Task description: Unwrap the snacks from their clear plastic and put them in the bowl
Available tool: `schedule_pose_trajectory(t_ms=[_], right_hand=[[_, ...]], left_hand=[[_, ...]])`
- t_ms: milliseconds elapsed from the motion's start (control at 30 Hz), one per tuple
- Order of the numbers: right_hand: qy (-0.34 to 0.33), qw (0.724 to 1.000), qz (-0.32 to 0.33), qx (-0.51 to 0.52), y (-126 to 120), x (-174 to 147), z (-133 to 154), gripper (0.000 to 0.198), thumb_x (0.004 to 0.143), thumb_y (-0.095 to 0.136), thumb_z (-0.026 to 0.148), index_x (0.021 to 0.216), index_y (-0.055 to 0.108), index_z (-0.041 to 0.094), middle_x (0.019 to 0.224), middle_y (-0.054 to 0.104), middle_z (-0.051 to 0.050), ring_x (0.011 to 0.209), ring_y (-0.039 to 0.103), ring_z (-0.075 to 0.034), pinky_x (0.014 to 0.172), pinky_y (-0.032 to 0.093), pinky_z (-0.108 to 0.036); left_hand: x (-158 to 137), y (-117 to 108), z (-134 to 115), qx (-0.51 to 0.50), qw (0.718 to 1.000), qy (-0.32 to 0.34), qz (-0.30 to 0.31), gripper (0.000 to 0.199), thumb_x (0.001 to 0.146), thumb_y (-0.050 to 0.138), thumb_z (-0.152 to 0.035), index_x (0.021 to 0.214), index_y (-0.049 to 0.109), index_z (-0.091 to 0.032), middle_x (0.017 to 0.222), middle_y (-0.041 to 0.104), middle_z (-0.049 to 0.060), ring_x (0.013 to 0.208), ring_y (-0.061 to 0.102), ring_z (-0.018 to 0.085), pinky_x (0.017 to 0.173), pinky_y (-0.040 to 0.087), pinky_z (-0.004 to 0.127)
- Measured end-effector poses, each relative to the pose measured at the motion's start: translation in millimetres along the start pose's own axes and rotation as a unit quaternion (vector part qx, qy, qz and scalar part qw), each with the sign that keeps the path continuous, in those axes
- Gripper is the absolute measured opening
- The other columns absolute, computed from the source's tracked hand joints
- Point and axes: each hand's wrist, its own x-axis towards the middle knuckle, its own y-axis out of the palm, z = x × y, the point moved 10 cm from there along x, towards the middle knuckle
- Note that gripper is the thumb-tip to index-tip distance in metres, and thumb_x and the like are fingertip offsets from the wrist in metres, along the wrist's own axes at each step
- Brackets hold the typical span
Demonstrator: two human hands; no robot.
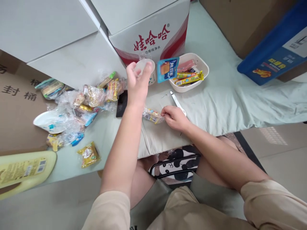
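My left hand (139, 83) is raised with its thumb and fingers apart. It overlaps a white paper cup (151, 75) standing behind it near the printed box; I see no firm grip on the cup. Just right of the cup, a blue snack packet (168, 69) appears tilted at the left rim of a white plastic container (188, 88). My right hand (175, 118) is closed, pinching the end of a clear-wrapped snack pack (152, 115) low over the cloth. A white utility knife (177, 103) lies beyond that hand. Yellow snack sticks (188, 79) lie in the container.
A heap of wrapped snacks (93, 95) and a tipped paper cup (49, 122) lie left, beside a dark phone (121, 105). A yellow packet (88, 155) and pale yellow jug (26, 171) are nearer. White boxes (153, 38) stand behind; a blue box (271, 54) is right.
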Motion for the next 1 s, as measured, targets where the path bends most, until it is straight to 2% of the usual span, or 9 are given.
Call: schedule_pose_trajectory(t_ms=[133,200,267,400,567,700,867,933,1000], right_hand=[[-0.002,1.000,0.007,0.006,-2,0,2,0.018,0.077,0.044,0.016,0.079,0.062,0.020,0.077,0.066,-0.006,0.069,0.056,-0.020,0.068,0.040,-0.030],[-0.006,1.000,0.003,0.013,-4,0,2,0.017,0.077,0.045,0.016,0.078,0.062,0.020,0.077,0.065,-0.006,0.068,0.055,-0.019,0.068,0.039,-0.030],[-0.001,1.000,-0.011,0.016,-8,0,-1,0.017,0.076,0.045,0.016,0.077,0.061,0.020,0.075,0.065,-0.005,0.068,0.054,-0.019,0.068,0.039,-0.030],[0.028,0.998,-0.050,0.027,-16,-1,-8,0.015,0.073,0.046,0.014,0.073,0.060,0.021,0.068,0.062,-0.002,0.065,0.052,-0.018,0.066,0.038,-0.030],[0.066,0.993,-0.082,0.048,-21,-3,-17,0.013,0.073,0.046,0.016,0.070,0.058,0.021,0.061,0.056,0.000,0.059,0.048,-0.016,0.062,0.037,-0.030],[0.095,0.988,-0.116,0.045,-31,-4,-33,0.012,0.075,0.047,0.017,0.072,0.058,0.022,0.057,0.050,0.002,0.057,0.046,-0.016,0.062,0.040,-0.032],[0.051,0.978,-0.201,-0.020,-57,-12,-23,0.023,0.074,0.045,0.012,0.087,0.060,0.024,0.093,0.064,-0.007,0.091,0.059,-0.025,0.088,0.047,-0.043],[-0.005,0.980,-0.192,-0.044,-55,-14,-5,0.030,0.074,0.045,0.013,0.096,0.061,0.024,0.107,0.065,-0.009,0.105,0.059,-0.028,0.096,0.045,-0.046],[-0.058,0.987,-0.134,-0.064,-39,-13,10,0.031,0.076,0.049,0.018,0.105,0.061,0.024,0.112,0.064,-0.010,0.110,0.059,-0.030,0.098,0.044,-0.048]], left_hand=[[-47,2,20,0.045,0.991,0.052,0.114,0.041,0.081,0.073,-0.051,0.110,0.064,-0.024,0.126,0.066,0.010,0.127,0.061,0.029,0.112,0.046,0.051],[-81,5,53,0.075,0.974,0.019,0.213,0.050,0.070,0.082,-0.049,0.112,0.067,-0.024,0.130,0.065,0.011,0.136,0.054,0.035,0.116,0.041,0.059],[-104,-4,77,0.081,0.969,-0.003,0.232,0.047,0.070,0.082,-0.045,0.110,0.070,-0.024,0.127,0.068,0.011,0.135,0.055,0.035,0.116,0.042,0.059],[-121,-27,91,0.064,0.980,-0.020,0.187,0.026,0.081,0.073,-0.041,0.104,0.074,-0.029,0.125,0.071,0.005,0.125,0.064,0.030,0.113,0.050,0.051],[-131,-54,92,-0.022,0.995,-0.071,0.064,0.024,0.078,0.074,-0.051,0.075,0.072,-0.027,0.094,0.076,0.004,0.098,0.073,0.026,0.099,0.057,0.053],[-130,-80,107,-0.064,0.991,-0.110,-0.026,0.023,0.090,0.056,-0.046,0.085,0.064,-0.025,0.092,0.074,0.005,0.099,0.072,0.022,0.088,0.058,0.046],[-128,-126,129,-0.083,0.965,-0.181,-0.173,0.013,0.090,0.045,-0.034,0.089,0.053,-0.024,0.078,0.066,0.000,0.082,0.070,0.017,0.076,0.054,0.036],[-120,-122,99,0.002,0.986,-0.076,-0.151,0.019,0.088,0.052,-0.037,0.100,0.057,-0.024,0.102,0.070,0.004,0.107,0.068,0.021,0.091,0.052,0.040],[-115,-83,67,0.083,0.996,0.028,-0.005,0.036,0.079,0.067,-0.040,0.111,0.060,-0.023,0.129,0.066,0.008,0.130,0.056,0.027,0.106,0.047,0.044]])
